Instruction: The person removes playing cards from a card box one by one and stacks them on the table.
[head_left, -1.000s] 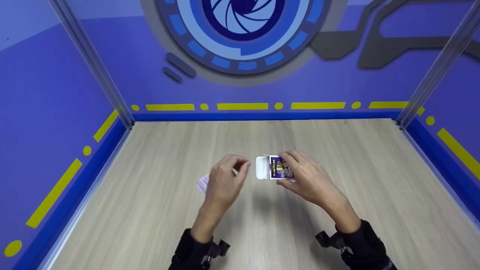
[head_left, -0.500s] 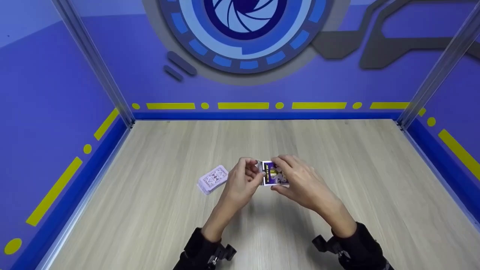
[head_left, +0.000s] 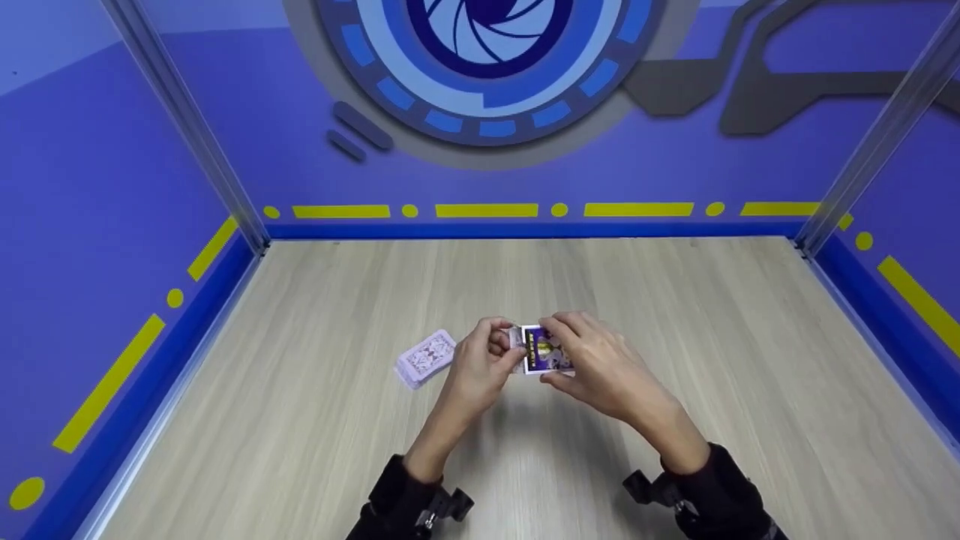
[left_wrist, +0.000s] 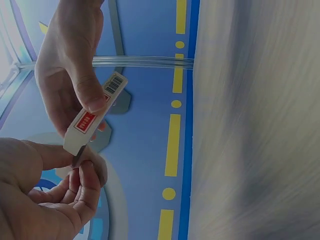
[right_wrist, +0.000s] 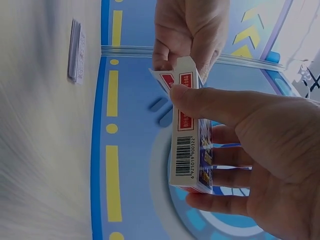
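My right hand [head_left: 604, 367] grips a small playing-card box [head_left: 541, 351] with a purple and yellow picture on its face and a white border. In the right wrist view, a barcode and red label panel show on the box's narrow side [right_wrist: 184, 155], with my thumb pressed across it. At the box's left end, my left hand [head_left: 478, 367] pinches the end flap [right_wrist: 162, 79] between thumb and fingers. Both hands hold the box above the table. Left of them lies a stack of pale lilac playing cards [head_left: 427, 355], its right edge close behind my left hand.
The wood-grain table [head_left: 322, 450] is bounded by blue-purple panels at the back and on both sides. Metal corner posts [head_left: 195, 135] stand at the back left and back right. Dark bands with small camera mounts [head_left: 450, 506] sit on both wrists.
My left hand has moved right from over the card stack to the box's end flap, which it now pinches. The card stack is uncovered. The box has shifted slightly toward me.
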